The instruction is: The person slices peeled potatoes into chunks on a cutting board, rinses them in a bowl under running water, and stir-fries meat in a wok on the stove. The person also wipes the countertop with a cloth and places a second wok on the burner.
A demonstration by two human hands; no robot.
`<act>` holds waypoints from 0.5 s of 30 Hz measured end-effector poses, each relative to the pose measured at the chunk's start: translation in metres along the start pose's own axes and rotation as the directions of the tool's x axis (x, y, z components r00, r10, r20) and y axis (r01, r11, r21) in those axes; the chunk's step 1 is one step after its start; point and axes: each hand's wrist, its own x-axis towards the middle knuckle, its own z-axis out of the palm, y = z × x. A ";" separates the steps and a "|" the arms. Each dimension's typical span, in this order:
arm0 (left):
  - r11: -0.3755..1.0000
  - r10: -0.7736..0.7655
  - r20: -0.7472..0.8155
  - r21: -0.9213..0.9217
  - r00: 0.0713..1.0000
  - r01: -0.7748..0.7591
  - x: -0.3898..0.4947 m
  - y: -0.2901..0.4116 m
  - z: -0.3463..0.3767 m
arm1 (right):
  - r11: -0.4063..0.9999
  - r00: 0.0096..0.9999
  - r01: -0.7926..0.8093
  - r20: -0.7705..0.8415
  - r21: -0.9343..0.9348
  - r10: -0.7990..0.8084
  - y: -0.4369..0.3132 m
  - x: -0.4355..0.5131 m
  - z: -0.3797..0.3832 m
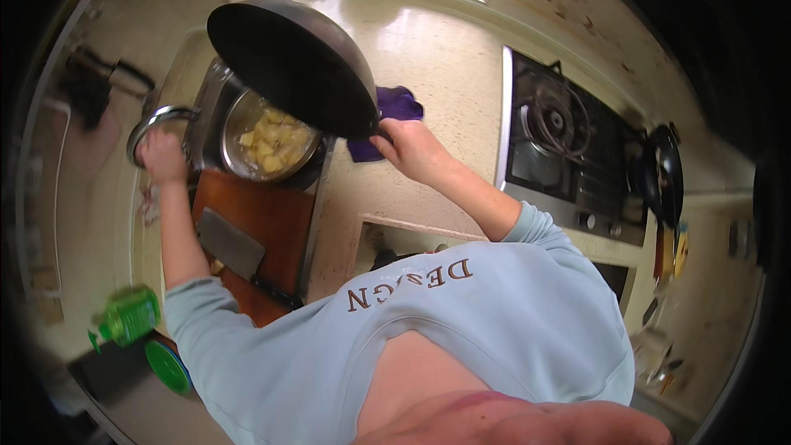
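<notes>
My right hand [415, 149] grips a dark wok [290, 68] by its handle at the lower right. The wok is tipped on its side above the sink [213, 83], its black inside turned to the left. Below it in the sink stands a round metal bowl [230, 136] with peeled, cut potato pieces [270, 139] in water; the wok hides part of it. My left hand [162, 157] is closed at the chrome faucet [157, 117], left of the bowl. Which part of the faucet the fingers hold is hard to tell.
A cleaver [230, 241] lies on a brown cutting board [281, 198] nearest me. A purple cloth [395, 105] rests on the counter [445, 74]. To the right are a gas stove [550, 130] and a hanging black pan [664, 173]. A green pump bottle [131, 316] stands at lower left.
</notes>
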 end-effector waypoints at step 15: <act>0.715 -0.176 0.067 -0.677 0.982 0.175 -0.022 0.021 -0.068 | 0.194 0.607 -0.363 0.074 0.911 0.791 0.024 -0.186 -0.149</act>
